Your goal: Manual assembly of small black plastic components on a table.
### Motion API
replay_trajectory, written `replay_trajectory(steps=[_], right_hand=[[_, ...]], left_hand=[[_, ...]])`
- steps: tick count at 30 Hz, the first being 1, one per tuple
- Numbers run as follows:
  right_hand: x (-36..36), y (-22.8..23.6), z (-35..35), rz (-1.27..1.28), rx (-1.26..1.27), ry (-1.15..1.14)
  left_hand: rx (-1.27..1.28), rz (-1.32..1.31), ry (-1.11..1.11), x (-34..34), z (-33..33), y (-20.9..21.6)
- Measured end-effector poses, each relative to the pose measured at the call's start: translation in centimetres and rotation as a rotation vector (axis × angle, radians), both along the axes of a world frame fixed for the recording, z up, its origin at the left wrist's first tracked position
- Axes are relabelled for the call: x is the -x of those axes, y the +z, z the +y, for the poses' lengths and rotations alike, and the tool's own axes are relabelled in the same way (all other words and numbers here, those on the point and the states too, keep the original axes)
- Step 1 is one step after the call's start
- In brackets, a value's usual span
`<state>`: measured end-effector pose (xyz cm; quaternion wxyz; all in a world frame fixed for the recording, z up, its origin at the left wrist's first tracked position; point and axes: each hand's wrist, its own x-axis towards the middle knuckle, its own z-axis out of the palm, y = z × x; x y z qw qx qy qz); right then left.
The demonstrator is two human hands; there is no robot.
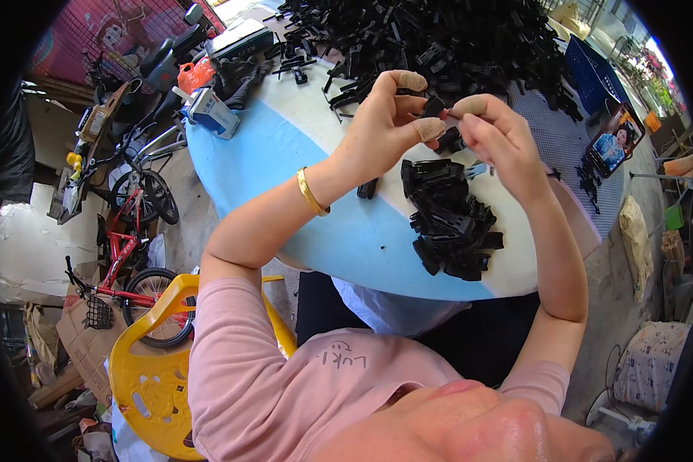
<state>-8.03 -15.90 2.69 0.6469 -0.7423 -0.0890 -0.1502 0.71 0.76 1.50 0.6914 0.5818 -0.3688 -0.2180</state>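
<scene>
Got a small black part (434, 106) pinched in L grip (383, 123), thumb vs. fingers, held up over the surface (323, 246), just beyond the small pile (453, 219). Right up close, approx. same spot: R grip (499, 135), fingertips bunched beside the part, can't tell whether closed on it or on anything else. Seeing tan tape (429, 129) on fingertips, L and R. Also spotting a gold bangle (312, 192) on L wrist, left of the small pile.

Glimpsing a light-blue piece (477, 170) at the small pile's far edge, kind unclear. Going farther beyond: huge heap (439, 38) of similar black plastic pcs., tangled every which way. Over right of the small pile, a phone (616, 142) w/ lit screen, propped at a tilt, plus a dk. blue crate (593, 73) farther back. Over left and beyond, a blue-white box (212, 114), then an orange bag (196, 75). Way off left, down on the floor, a red bike (131, 254); nearer than that, left of the small pile, a yellow chair (158, 393).
</scene>
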Motion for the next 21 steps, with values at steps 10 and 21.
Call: replay_trajectory(steps=[10,21], right_hand=[[0.3,-0.5,1.3,0.038,0.225,-0.125],[0.4,-0.2,2.1,0.173,0.168,-0.134]], left_hand=[[-0.049,-0.362,0.183,1.2,-0.3,-0.7],[0.001,-0.735,0.388,1.2,-0.2,-0.8]])
